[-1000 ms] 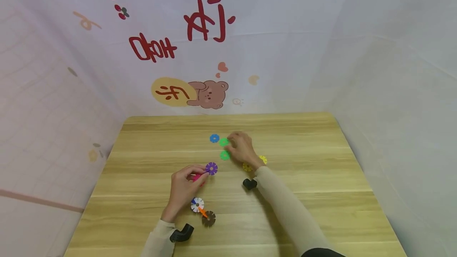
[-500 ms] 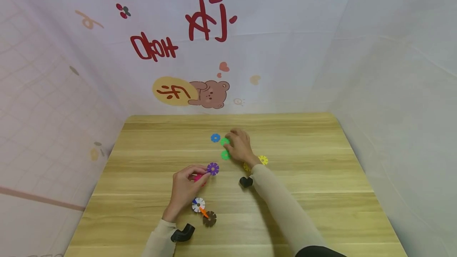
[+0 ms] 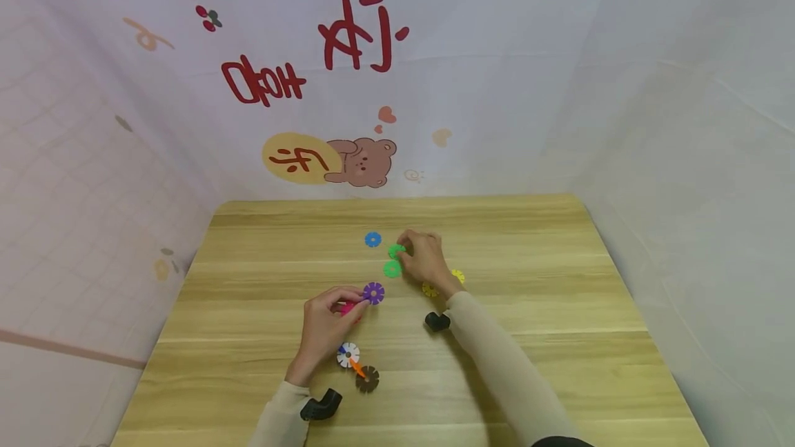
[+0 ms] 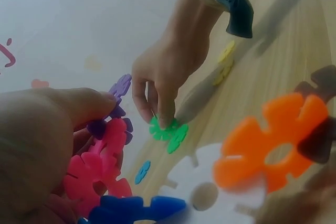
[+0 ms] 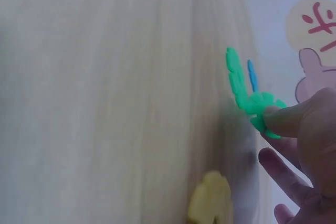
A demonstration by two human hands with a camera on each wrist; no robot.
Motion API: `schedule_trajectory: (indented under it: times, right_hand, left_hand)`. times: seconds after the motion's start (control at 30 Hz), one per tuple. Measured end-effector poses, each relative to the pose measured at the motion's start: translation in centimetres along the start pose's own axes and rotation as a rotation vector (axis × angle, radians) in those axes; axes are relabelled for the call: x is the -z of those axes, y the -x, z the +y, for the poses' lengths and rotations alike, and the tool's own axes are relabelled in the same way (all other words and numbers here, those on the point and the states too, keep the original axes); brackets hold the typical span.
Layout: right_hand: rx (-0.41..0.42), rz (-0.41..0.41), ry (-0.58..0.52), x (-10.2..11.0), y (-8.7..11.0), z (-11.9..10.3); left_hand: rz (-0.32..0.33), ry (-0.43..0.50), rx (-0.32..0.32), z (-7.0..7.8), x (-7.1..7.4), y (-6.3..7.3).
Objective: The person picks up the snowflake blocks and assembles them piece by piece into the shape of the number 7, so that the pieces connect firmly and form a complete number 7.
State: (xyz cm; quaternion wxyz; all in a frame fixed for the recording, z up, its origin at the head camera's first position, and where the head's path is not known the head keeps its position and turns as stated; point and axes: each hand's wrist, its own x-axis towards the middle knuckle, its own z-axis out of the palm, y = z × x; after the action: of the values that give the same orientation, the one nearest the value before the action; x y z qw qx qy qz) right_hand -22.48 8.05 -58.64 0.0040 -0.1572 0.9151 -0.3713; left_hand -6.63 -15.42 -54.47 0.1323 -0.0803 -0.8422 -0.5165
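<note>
My left hand [image 3: 324,323] pinches a chain of interlocking snowflake discs near its purple disc [image 3: 374,293]. Pink discs [image 4: 97,182] sit by the palm, followed by a dark blue disc [image 4: 134,209], a white disc [image 3: 348,355], an orange disc [image 4: 273,142] and a brown disc [image 3: 368,379]. Farther back on the table, my right hand [image 3: 425,259] pinches a green disc [image 5: 265,100] between thumb and finger. A second green disc [image 3: 392,268] lies right against it, and in the right wrist view it stands at an angle to the first.
A light blue disc [image 3: 373,239] lies on the wooden table [image 3: 528,364] left of the green discs. Two yellow discs, the nearer yellow disc [image 3: 430,289] and the farther yellow disc [image 3: 458,276], lie by my right wrist. A printed cloth [image 3: 497,88] hangs behind the table.
The right hand now pinches the farther green disc and has drawn it slightly right and nearer, up to the other green disc. The left hand with its chain has shifted slightly right.
</note>
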Motion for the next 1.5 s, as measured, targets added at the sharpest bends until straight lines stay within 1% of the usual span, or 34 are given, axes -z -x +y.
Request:
schedule_trajectory:
  times: [0.07,0.2,0.33,0.43,0.6,0.73,0.9,1.03,1.2,1.27,1.37,1.5]
  right_hand:
    - [-0.002,0.024,-0.041,0.4,0.6,0.2]
    - [-0.002,0.076,-0.159,1.5,2.0,0.5]
    - [0.03,0.128,-0.218,2.5,3.7,0.6]
    - [0.05,0.15,-0.269,3.0,5.0,0.6]
    - [0.053,0.116,-0.372,3.7,7.3,0.5]
    - [0.038,0.092,-0.482,4.4,8.8,0.3]
    - [0.028,0.086,-0.61,5.2,10.4,0.2]
    - [0.052,0.087,-0.646,6.0,11.5,-0.1]
    - [0.126,0.113,-0.595,6.8,12.5,-0.6]
    - [0.163,0.123,-0.579,7.0,12.8,-0.7]
    - [0.217,0.121,-0.588,7.3,13.0,-0.8]
    - [0.257,0.117,-0.599,7.4,13.1,-0.8]
  left_hand:
    - [-0.005,0.002,-0.005,0.1,-0.1,-0.1]
    - [-0.012,-0.002,-0.019,0.2,-0.4,-0.3]
    - [-0.016,-0.001,-0.025,0.3,-0.6,-0.5]
    - [-0.026,0.003,-0.025,0.4,-0.8,-0.6]
    - [-0.037,0.028,-0.023,0.8,-1.1,-0.8]
    - [-0.049,0.044,-0.047,1.1,-1.6,-0.9]
    - [-0.086,0.069,-0.064,1.7,-2.3,-1.1]
    - [-0.106,0.084,-0.093,2.0,-2.9,-1.2]
    - [-0.124,0.099,-0.153,2.5,-3.3,-1.5]
    - [-0.133,0.101,-0.158,2.7,-3.4,-1.6]
    - [-0.143,0.097,-0.151,3.0,-3.6,-1.7]
    - [-0.15,0.089,-0.15,3.1,-3.7,-1.7]
